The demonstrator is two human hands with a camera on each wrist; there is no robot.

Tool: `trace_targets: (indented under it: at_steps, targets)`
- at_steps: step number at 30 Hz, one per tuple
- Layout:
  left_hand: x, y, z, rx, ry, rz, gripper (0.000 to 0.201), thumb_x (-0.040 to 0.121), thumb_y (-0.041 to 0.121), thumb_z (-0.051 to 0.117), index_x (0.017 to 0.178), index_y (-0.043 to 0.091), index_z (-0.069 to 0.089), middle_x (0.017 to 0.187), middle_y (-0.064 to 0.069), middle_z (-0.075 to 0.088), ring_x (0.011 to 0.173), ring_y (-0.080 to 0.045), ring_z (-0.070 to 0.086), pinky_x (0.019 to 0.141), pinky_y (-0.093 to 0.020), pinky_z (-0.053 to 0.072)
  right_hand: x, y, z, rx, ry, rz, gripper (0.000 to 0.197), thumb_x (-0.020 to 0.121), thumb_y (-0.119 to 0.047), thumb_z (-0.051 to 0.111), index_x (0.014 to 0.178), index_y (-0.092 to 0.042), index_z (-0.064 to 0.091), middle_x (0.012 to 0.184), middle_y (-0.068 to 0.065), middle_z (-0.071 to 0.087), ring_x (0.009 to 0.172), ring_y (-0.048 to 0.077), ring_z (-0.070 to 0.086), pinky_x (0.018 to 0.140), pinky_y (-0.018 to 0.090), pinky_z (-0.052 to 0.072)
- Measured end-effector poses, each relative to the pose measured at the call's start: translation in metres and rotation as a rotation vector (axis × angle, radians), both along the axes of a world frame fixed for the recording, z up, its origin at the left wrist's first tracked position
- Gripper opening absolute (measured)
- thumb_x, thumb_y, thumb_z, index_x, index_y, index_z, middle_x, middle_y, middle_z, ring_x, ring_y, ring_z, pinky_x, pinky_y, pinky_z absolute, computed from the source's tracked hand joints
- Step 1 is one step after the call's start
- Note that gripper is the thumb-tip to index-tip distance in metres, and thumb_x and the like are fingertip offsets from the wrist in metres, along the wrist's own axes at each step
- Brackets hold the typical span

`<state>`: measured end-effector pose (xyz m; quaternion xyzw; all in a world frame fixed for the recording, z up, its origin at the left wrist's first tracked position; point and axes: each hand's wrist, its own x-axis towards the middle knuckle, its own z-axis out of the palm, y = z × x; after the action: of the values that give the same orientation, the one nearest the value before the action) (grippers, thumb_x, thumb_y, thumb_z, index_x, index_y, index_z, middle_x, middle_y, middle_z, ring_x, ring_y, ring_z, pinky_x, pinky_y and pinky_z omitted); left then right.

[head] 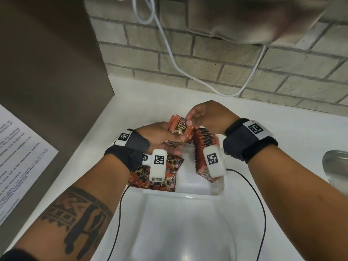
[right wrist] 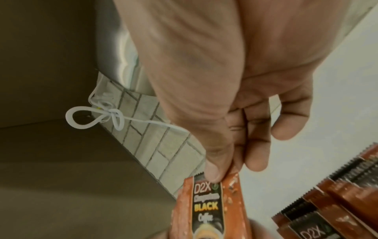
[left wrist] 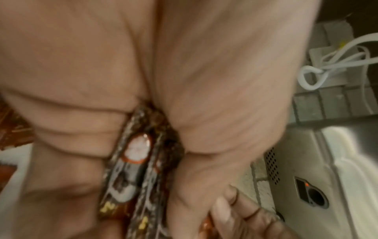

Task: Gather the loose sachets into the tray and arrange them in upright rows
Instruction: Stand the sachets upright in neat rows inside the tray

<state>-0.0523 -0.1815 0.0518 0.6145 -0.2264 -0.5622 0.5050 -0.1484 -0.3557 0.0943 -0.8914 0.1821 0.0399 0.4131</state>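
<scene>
My left hand [head: 162, 136] grips a small stack of orange and black coffee sachets [head: 180, 129] above the far end of the white tray [head: 199, 187]. Seen edge-on in the left wrist view, the stack [left wrist: 135, 161] sits squeezed between thumb and fingers. My right hand [head: 199, 117] pinches the top edge of the front sachet [right wrist: 206, 207] with thumb and forefinger. An upright row of sachets [head: 205, 146] stands along the tray's right side. Several loose sachets [head: 169, 172] lie flat in the tray's left part, partly hidden under my left wrist.
The tray rests on a white counter [head: 282, 117] against a brick wall [head: 226, 59]. White cables [head: 188, 76] hang down the wall. A brown panel [head: 52, 59] with a printed sheet [head: 22, 153] stands at left. A metal sink rim [head: 337, 162] shows at far right.
</scene>
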Motion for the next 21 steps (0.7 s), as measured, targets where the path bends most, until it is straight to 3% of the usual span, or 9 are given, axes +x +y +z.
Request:
trace_targets:
  at_steps: [5,10,12,14,16,17,19,21]
  targets:
    - [-0.003,0.003,-0.005,-0.027,-0.155,0.019,0.029,0.091,0.013,0.070,0.118,0.003,0.064,0.092,-0.007,0.067,0.077,-0.016,0.065,0.057,-0.025,0.056,-0.002,0.002,0.010,-0.054,-0.022,0.009,0.003,0.089,-0.021,0.074,0.090,-0.024,0.073,0.079,-0.011,0.068,0.075,0.003,0.059,0.084,0.027,0.049]
    - [-0.003,0.001,-0.007,-0.041,-0.304,0.050,0.019,0.088,0.016,0.075,0.103,0.006,0.069,0.092,-0.024,0.068,0.080,-0.032,0.064,0.054,-0.028,0.053,-0.002,0.005,0.012,-0.139,-0.057,-0.027,0.005,0.091,-0.022,0.071,0.093,-0.020,0.074,0.088,-0.006,0.070,0.079,0.005,0.058,0.069,0.017,0.043]
    - [-0.002,-0.002,-0.008,-0.024,-0.344,0.065,0.014,0.088,0.015,0.075,0.099,0.007,0.070,0.085,-0.019,0.069,0.078,-0.033,0.064,0.053,-0.026,0.054,-0.002,0.005,0.011,-0.171,-0.064,-0.042,0.005,0.089,-0.022,0.071,0.092,-0.021,0.075,0.086,-0.008,0.069,0.079,0.004,0.058,0.067,0.014,0.041]
    - [0.000,0.000,-0.007,0.043,-0.367,0.058,0.028,0.084,0.025,0.079,0.101,0.005,0.070,0.079,-0.011,0.072,0.077,-0.031,0.067,0.061,-0.032,0.060,0.000,0.004,0.011,-0.204,-0.049,-0.039,0.006,0.088,-0.021,0.072,0.091,-0.022,0.076,0.082,-0.012,0.068,0.079,0.002,0.057,0.067,0.014,0.040]
    - [0.001,0.004,-0.012,0.188,-0.367,0.012,0.051,0.076,0.040,0.081,0.105,0.000,0.069,0.078,-0.010,0.072,0.074,-0.028,0.067,0.077,-0.040,0.061,0.002,0.000,0.010,-0.253,-0.032,-0.044,0.007,0.087,-0.019,0.071,0.090,-0.023,0.077,0.082,-0.015,0.067,0.081,0.002,0.057,0.067,0.015,0.039]
    - [0.001,0.005,-0.015,0.263,-0.349,0.001,0.053,0.075,0.042,0.081,0.103,-0.002,0.068,0.077,-0.011,0.071,0.070,-0.026,0.066,0.079,-0.041,0.060,0.003,-0.002,0.009,-0.290,-0.016,-0.042,0.008,0.087,-0.019,0.071,0.090,-0.023,0.077,0.084,-0.014,0.067,0.084,0.005,0.058,0.068,0.018,0.039]
    - [-0.001,0.003,-0.015,0.361,-0.338,-0.001,0.038,0.083,0.032,0.080,0.092,-0.003,0.069,0.072,-0.010,0.068,0.060,-0.019,0.063,0.070,-0.033,0.059,0.006,-0.005,0.005,-0.374,0.028,-0.030,0.010,0.087,-0.019,0.069,0.091,-0.023,0.078,0.088,-0.012,0.064,0.091,0.011,0.056,0.075,0.023,0.038]
    - [0.002,-0.003,-0.018,0.446,-0.422,-0.068,0.033,0.087,0.029,0.078,0.093,-0.003,0.074,0.080,-0.012,0.072,0.066,-0.020,0.063,0.073,-0.034,0.058,0.009,-0.005,-0.003,-0.421,0.083,-0.029,0.015,0.086,-0.017,0.066,0.088,-0.024,0.078,0.080,-0.017,0.057,0.092,0.012,0.055,0.076,0.023,0.036]
